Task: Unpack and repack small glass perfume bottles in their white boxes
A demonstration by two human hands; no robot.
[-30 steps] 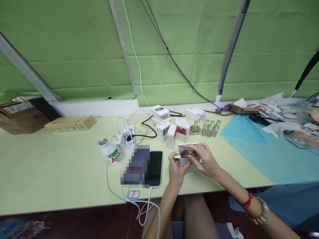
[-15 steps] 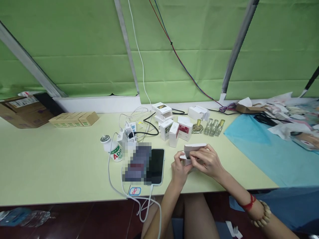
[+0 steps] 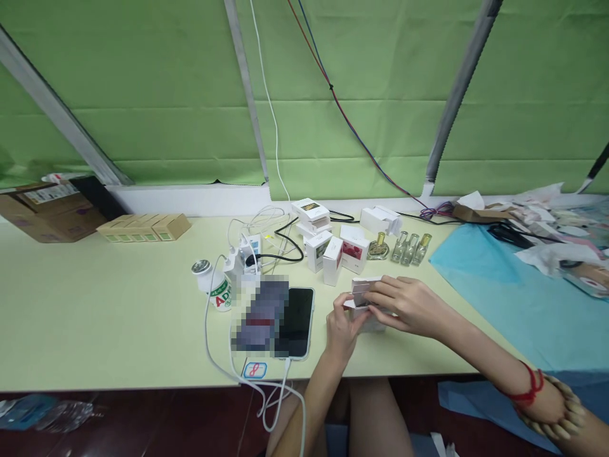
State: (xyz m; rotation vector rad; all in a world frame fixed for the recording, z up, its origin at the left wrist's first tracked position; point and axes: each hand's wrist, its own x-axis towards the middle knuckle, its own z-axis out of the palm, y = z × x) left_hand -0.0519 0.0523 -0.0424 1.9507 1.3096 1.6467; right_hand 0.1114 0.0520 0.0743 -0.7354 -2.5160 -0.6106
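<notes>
A small white box (image 3: 373,325) stands near the table's front edge with its top open and its lid raised at the back. My left hand (image 3: 342,327) grips its left side, thumb in front. Over the mouth, my right hand (image 3: 406,304) bends its fingers, with thumb and fingertips closed on the rim. The fingers hide what is inside. Just behind are a white box with a red picture (image 3: 354,249), a narrow white box (image 3: 332,260) and a white box with a dark picture (image 3: 318,251). A rounded gold-capped glass bottle (image 3: 379,247) and several slim glass bottles (image 3: 410,249) stand to their right.
Left of my hands lie a black phone (image 3: 295,320) and its white charging cable (image 3: 266,384). A white drink bottle (image 3: 212,285) stands beside a power strip (image 3: 243,257). Kraft boxes (image 3: 143,227) line the back left. Blue sheeting (image 3: 504,285) covers the right side.
My right hand has turned flatter across the box's mouth, its forearm swinging up to the right. My left hand keeps its grip on the box. The view has shifted slightly.
</notes>
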